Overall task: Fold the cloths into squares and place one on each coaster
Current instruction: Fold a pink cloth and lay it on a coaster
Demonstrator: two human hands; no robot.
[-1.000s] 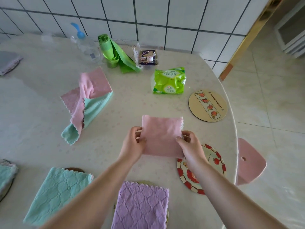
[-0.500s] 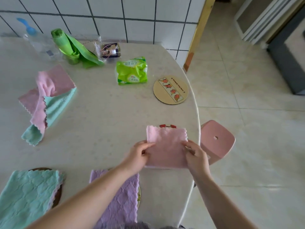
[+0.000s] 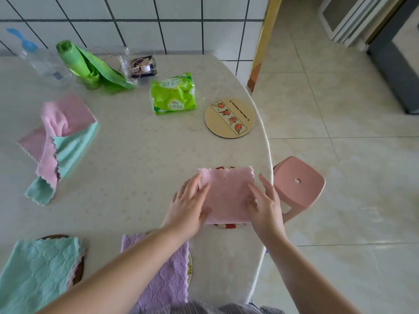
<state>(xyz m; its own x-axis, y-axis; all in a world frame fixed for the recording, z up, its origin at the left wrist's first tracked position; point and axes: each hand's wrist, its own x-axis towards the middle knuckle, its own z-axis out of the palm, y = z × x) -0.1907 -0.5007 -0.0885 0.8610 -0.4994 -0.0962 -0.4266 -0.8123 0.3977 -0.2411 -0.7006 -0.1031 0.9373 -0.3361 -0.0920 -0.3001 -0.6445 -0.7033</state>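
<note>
White-tiled wall behind a pale round desk: folded pink cloth lies on a red-rimmed coaster at the near right edge, left hand and right hand flat on its sides, each grip spread, pinching nothing. Bare cartoon coaster farther right; purple cloth and teal cloth on near coasters; unfolded pink-and-teal cloths far left.

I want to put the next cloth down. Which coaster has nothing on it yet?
Look at the round table, along its right edge past the green packet. The bare coaster lies there: a tan disc with a strip of little orange pictures. The other coasters all hide under folded cloths.
</note>
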